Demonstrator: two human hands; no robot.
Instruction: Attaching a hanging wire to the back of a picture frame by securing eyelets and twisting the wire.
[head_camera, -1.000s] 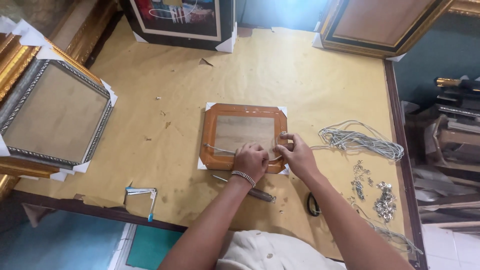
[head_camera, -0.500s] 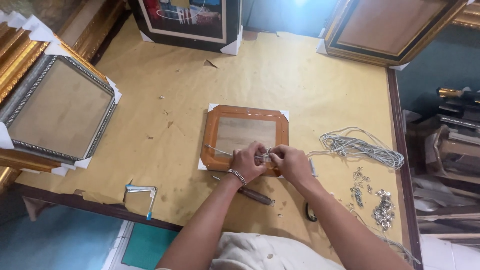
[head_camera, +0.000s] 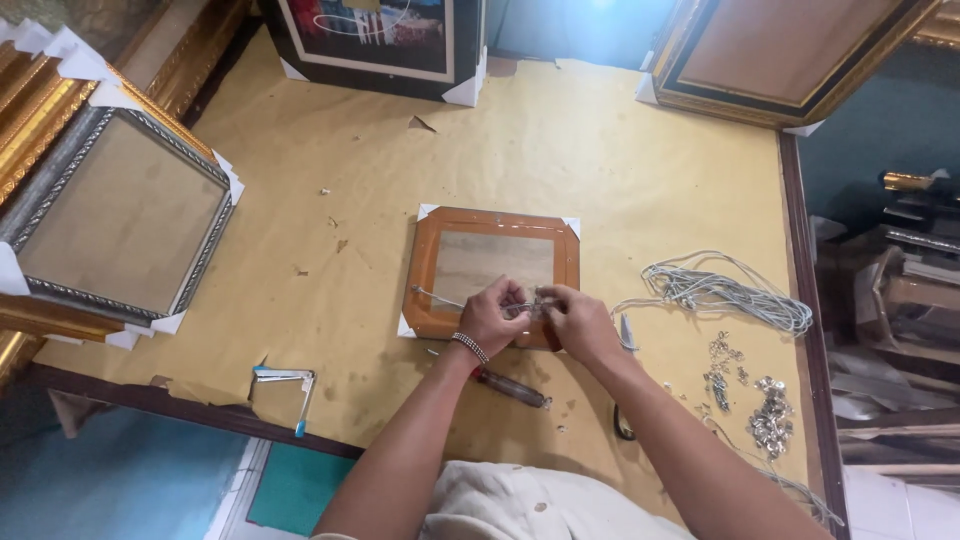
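Our left hand (head_camera: 492, 318) and right hand (head_camera: 578, 322) meet over the near edge of the small orange-brown frame (head_camera: 492, 270), which lies face down on the paper-covered counter (head_camera: 560, 140). Both grips are pinched narrow around a thin grey wire (head_camera: 436, 297), but the fingers cover the spot where they meet, so we cannot make out what the wire is fastened to or whether a small fitting sits between the fingertips. The wire shows only where it runs out to the left of our left grip across the frame's backing. Just below our left wrist a dark-handled tool (head_camera: 510, 387) lies partly hidden under the forearm, and a dark ring-shaped thing (head_camera: 623, 423) below our right grip is mostly covered by the right arm. To the right of our right grip lies a loose bundle of grey cord (head_camera: 722, 290), and nearer to us a scatter of small metal hangers (head_camera: 768, 412), too small to tell apart. The larger frames around the counter are cut off by the picture's edges.
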